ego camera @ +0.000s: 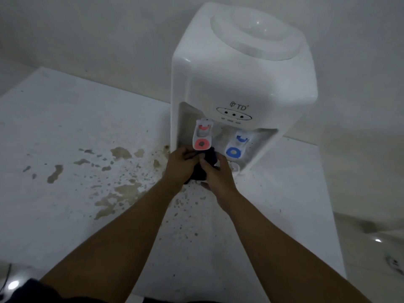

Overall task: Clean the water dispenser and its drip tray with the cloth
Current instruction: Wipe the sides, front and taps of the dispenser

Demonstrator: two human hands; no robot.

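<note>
A white tabletop water dispenser (244, 84) stands on a white counter (65, 127), with a red tap (202, 136) on the left and a blue tap (237, 145) on the right. A dark cloth (202, 171) is bunched just below the red tap. My left hand (181, 165) and my right hand (216, 176) both grip the cloth, close together at the front of the tap bay. Only a small white part of the drip tray (235, 167) shows past my right hand; the hands and cloth hide the rest.
Brown stains and specks (118, 193) are spread over the counter left of and in front of the dispenser. A white wall rises behind it. At the right, the counter edge (332, 215) drops to a lower white surface.
</note>
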